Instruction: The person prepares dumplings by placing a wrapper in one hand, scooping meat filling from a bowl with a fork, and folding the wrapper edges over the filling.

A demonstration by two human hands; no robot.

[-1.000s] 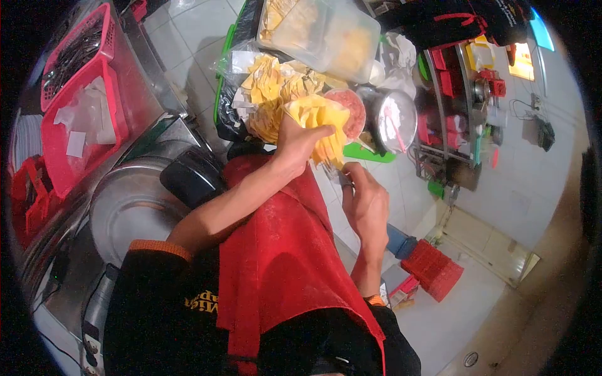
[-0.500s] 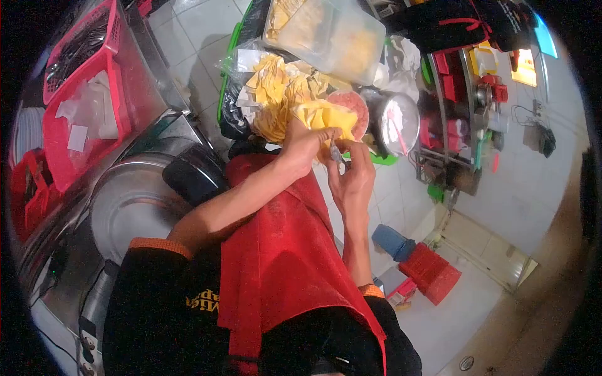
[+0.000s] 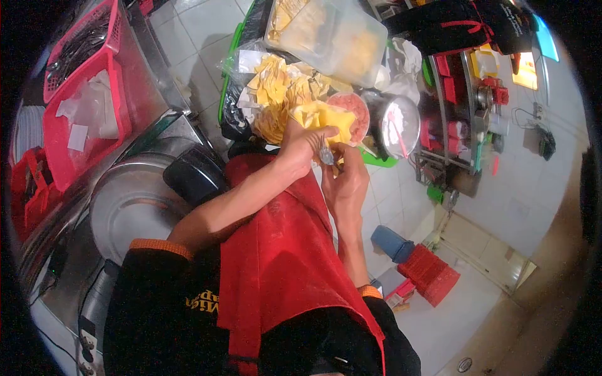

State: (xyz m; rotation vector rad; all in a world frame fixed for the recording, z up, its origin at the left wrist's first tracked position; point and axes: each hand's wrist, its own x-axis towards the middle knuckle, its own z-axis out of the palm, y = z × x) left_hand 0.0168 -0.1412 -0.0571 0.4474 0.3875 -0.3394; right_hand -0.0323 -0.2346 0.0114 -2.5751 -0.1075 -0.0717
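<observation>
Left hand [image 3: 301,147]: closed around a yellow wrapper [image 3: 326,117], thin and square, cupped in the palm.
Right hand [image 3: 343,182]: closed on a small metal spoon [image 3: 326,155], its tip pressed into the wrapper.
Wrapper position: held above the near edge of the bench [image 3: 229,75], just beside the bowl of pink filling [image 3: 352,108].
Handling: judged light, soft, floppy and easily torn; best supported from beneath, edges pinched gently.
Materials: loose wrappers [image 3: 276,88] piled, matte and floury; a clear plastic tub [image 3: 332,34] behind; a red cloth apron [image 3: 276,250], dusted.
</observation>
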